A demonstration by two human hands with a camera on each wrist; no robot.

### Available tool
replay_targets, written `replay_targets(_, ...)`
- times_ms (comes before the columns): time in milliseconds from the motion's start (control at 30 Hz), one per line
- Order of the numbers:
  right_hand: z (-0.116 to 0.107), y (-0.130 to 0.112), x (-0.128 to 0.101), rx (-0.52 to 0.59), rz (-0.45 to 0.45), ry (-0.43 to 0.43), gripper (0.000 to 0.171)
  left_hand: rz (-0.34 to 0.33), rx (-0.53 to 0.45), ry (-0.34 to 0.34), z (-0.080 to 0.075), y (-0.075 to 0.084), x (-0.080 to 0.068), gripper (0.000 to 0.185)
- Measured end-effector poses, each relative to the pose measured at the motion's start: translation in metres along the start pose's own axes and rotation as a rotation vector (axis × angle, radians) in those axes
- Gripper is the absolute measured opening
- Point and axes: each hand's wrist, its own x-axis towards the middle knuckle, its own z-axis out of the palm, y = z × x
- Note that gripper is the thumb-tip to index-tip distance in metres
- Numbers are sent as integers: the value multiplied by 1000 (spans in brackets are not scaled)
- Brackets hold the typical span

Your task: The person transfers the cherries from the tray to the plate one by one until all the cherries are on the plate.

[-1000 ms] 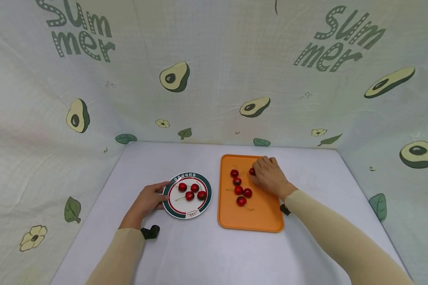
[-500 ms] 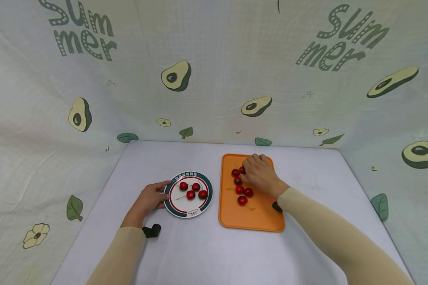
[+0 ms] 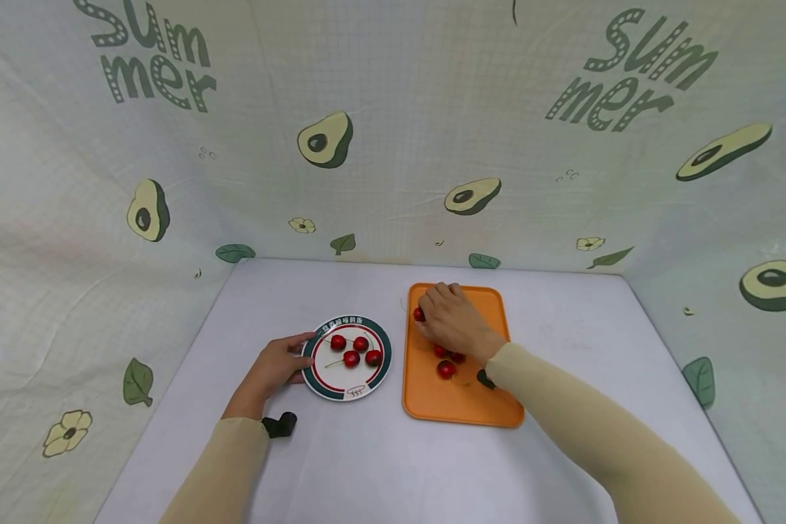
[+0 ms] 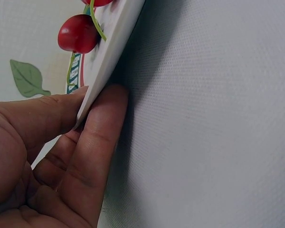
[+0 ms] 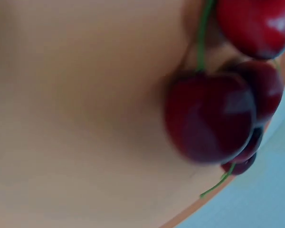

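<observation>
Left of the orange, flat, rectangular tray (image 3: pixel 432 402), the person's left hand (image 3: pixel 276 364), coming out of a beige fabric sleeve (image 3: pixel 219 469), is pinching the rim of a round white plate with a green band and a red ring (image 3: pixel 382 342); the left wrist view is showing the thumb above the rim and a finger beneath it. That plate is lying on the white-topped table (image 3: pixel 354 466) just beside the tray, bearing four glossy, round, red cherries with thin stems (image 3: pixel 351 359). At the tray's left edge, another round red cherry (image 3: pixel 419 314) is showing at the fingertips of the right hand (image 3: pixel 455 320), whose grip appears to be pinching it. This hand has just been travelling leftward over the tray, bringing the cherry along, while the plate's four are staying as they were. In my judgement the work is therefore sitting partway: the held cherry is nearing the plate but is not yet over it. Toward the tray's middle, three more round red cherries (image 3: pixel 446 370) are showing below the right hand, which may be hiding others. A second beige sleeve (image 3: pixel 583 407) is crossing the tray's right edge.
</observation>
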Motion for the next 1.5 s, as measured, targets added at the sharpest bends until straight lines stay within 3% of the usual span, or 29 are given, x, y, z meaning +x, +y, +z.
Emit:
replay_targets(267, 2, -23, 23, -4, -45, -1, 33, 3, -10, -10, -1, 0, 0, 60)
replay_targets(733, 7, -70, 72, 28, -57, -117, 42, 24, -3, -7, -1, 1, -1, 60)
replay_targets(1000, 16, -81, 77, -8, -76, -160, 43, 27, -17, -8, -1, 0, 0, 60)
replay_targets(1233, 22, -84, 80, -3, -89, -118, 41, 22, -21, -4, -2, 0, 0, 59)
replay_targets(1500, 11, -83, 75, 12, -66, -134, 43, 6, -7, -6, -2, 0, 0, 60)
